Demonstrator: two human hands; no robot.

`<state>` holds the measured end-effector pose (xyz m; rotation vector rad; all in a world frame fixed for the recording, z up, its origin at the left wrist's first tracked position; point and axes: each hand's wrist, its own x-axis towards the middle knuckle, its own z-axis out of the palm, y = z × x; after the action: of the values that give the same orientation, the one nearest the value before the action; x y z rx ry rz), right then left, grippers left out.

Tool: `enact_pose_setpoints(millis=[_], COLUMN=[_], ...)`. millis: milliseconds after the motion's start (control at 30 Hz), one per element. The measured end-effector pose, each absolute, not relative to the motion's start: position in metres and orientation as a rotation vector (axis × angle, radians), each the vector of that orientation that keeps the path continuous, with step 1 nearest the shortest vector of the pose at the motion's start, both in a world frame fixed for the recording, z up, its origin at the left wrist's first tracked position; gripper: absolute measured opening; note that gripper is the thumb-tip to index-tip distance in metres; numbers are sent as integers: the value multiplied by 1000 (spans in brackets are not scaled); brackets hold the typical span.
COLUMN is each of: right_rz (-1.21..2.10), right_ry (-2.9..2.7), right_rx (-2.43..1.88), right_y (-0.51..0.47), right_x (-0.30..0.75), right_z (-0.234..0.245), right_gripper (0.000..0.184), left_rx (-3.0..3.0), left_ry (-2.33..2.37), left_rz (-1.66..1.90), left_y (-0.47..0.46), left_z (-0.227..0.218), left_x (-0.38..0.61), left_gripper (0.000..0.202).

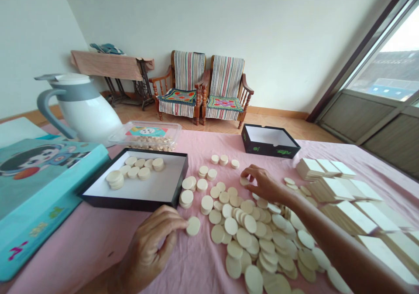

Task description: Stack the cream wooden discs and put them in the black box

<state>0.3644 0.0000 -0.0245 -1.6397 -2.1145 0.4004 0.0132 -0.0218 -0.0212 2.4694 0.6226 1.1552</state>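
My left hand is low over the pink cloth, its fingers curled and the index fingertip at the edge of a round wooden disc. Farther out, my right hand has its fingers closed on another wooden disc. A loose heap of wooden discs spreads below my right forearm. Between the hands stand short stacks of discs, with a few more stacks behind them. The black box tray on the left holds several disc stacks.
A second black box stands at the back. Piles of rectangular wooden pieces line the right side. On the left are a turquoise box, a white-and-grey jug and a clear plastic container. Two chairs stand beyond the table.
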Motion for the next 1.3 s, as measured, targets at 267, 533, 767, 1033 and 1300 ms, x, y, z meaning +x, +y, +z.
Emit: enact_pose_setpoints(millis=[267, 533, 767, 1033, 1300], right_rz=[103, 115, 157, 173, 151], right_ry=[-1967, -2023, -2052, -2089, -2062], right_rx=[-1594, -1587, -1593, -1546, -1549], right_y=[52, 66, 70, 76, 76], right_x=[373, 367, 370, 364, 362], right_z=[-31, -36, -36, -51, -50], right_gripper=[15, 12, 30, 40, 38], left_rx=[2471, 2464, 2459, 2459, 2465], left_ry=[610, 608, 608, 603, 604], left_rz=[1141, 1146, 1138, 1129, 1143], left_y=[-21, -22, -21, -21, -21], left_z=[-20, -19, -20, -19, -18], left_x=[13, 12, 13, 13, 13], left_gripper=[26, 26, 25, 25, 25])
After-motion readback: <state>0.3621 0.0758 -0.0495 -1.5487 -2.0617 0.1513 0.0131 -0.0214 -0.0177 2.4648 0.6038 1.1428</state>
